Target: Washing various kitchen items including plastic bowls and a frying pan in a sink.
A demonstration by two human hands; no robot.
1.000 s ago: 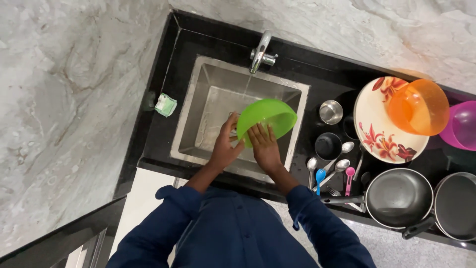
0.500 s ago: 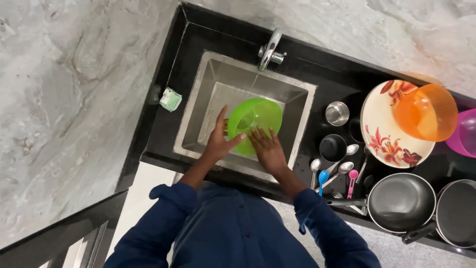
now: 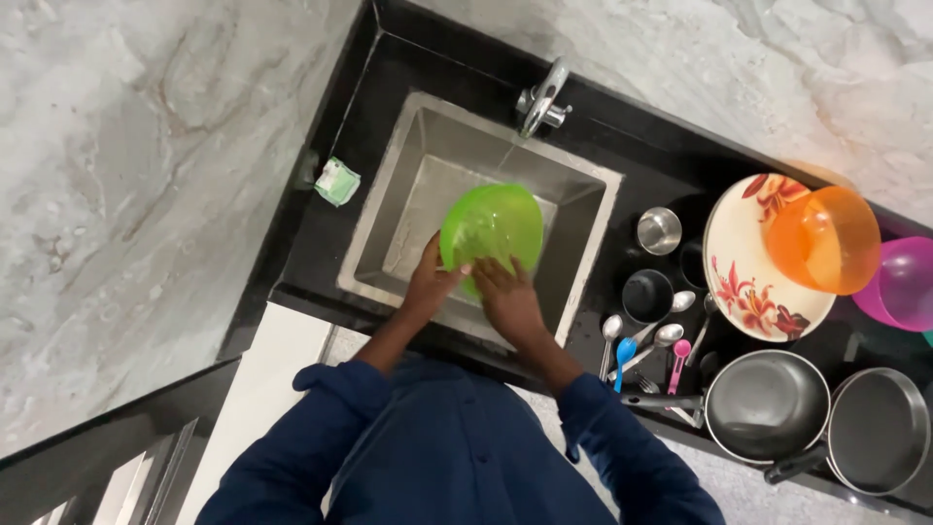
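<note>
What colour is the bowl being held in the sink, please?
The bowl is bright green, seen clearly in the head view.

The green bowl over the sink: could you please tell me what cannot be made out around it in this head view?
- Inside of the green bowl: glare and distance blur whether anything is in it.
- Left hand grip: fingertips hidden behind the bowl's rim.
- Right hand: palm hidden, only its back shows.
- Purple bowl: cut off by the right edge.
- Sink drain: hidden under the bowl.
</note>
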